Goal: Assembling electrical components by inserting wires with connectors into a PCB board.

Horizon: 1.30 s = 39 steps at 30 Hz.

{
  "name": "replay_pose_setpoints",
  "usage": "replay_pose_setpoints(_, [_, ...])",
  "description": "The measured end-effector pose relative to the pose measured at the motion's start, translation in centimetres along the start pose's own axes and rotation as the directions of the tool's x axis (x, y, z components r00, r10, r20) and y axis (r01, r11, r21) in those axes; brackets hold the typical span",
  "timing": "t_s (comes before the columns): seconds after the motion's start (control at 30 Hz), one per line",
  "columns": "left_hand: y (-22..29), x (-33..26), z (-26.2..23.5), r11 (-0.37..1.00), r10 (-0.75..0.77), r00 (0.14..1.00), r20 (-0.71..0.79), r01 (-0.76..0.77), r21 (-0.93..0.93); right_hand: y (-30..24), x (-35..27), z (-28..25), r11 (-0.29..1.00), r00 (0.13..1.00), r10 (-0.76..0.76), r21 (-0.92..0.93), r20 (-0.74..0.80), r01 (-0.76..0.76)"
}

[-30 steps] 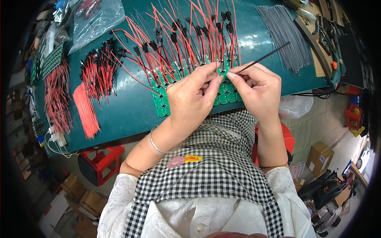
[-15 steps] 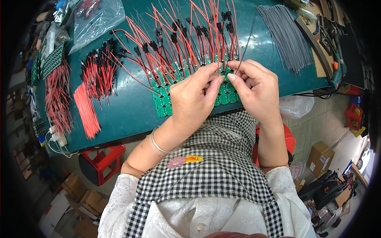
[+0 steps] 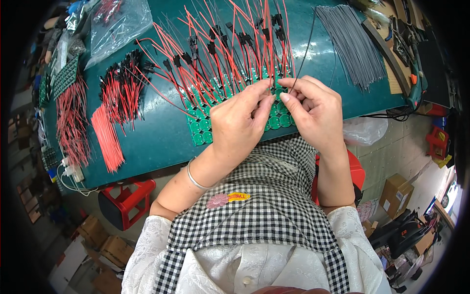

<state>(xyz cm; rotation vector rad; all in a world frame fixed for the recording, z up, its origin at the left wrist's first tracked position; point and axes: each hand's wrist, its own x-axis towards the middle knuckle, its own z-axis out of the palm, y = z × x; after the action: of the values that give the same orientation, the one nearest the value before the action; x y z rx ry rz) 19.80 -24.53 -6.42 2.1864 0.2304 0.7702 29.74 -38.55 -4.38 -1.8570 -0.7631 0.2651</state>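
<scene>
A panel of small round green circuit boards [image 3: 198, 133] lies at the table's front edge, many of its boards carrying red and black wires with black plug connectors [image 3: 211, 48]. Over the panel's right part, my right hand [image 3: 317, 111] pinches a thin black wire [image 3: 307, 45] between thumb and forefinger; the wire rises up past the fingers. My left hand [image 3: 241, 115] is closed beside it, thumb and forefinger pressed together at the boards among the red wires. What sits between the left fingertips is too small and hidden to make out.
To the left lie a bundle of red wires [image 3: 106, 139], a pile of connector leads [image 3: 122, 88] and more red wires [image 3: 72, 122]. Grey-black wires [image 3: 351, 46] are spread at the right, beside tools [image 3: 415, 85]. A clear plastic bag [image 3: 120, 32] lies at the back left.
Both hands keep nearly the same pinching pose over the panel. The wired boards have shifted very slightly left in view, and the black wire has moved a little with my right fingers.
</scene>
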Motion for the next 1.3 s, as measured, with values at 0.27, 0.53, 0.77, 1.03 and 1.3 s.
replay_pose_setpoints(0.27, [0.3, 0.1, 0.1, 1.000, 0.003, 1.000, 0.006, -0.002, -0.015, 0.6, -0.2, -0.5, 0.997, 0.990, 0.033, 0.068, -0.135, -0.023])
replay_pose_setpoints(0.53, [1.0, 1.1, -5.1, 0.995, 0.065, 0.989, -0.136, -0.055, 0.078, 1.3, -0.2, -0.2, 0.999, 0.980, 0.034, 0.034, -0.194, -0.028])
replay_pose_setpoints(0.77, [-7.7, -1.3, -22.0, 0.779, -0.213, 0.845, -0.490, 0.449, 0.437, 1.6, -0.3, 0.1, 1.000, 0.979, -0.028, 0.004, -0.200, 0.029])
replay_pose_setpoints(1.03, [-14.5, -9.1, -32.6, 0.280, -0.532, 0.708, -0.464, 0.665, 0.693, 1.6, -0.4, 0.4, 0.987, 0.971, -0.125, -0.123, -0.203, 0.101])
replay_pose_setpoints(1.3, [-15.3, -9.6, -33.0, 0.351, -0.474, 0.709, -0.523, 0.696, 0.626, 1.7, -0.3, 0.6, 0.983, 0.965, -0.156, -0.132, -0.210, 0.130])
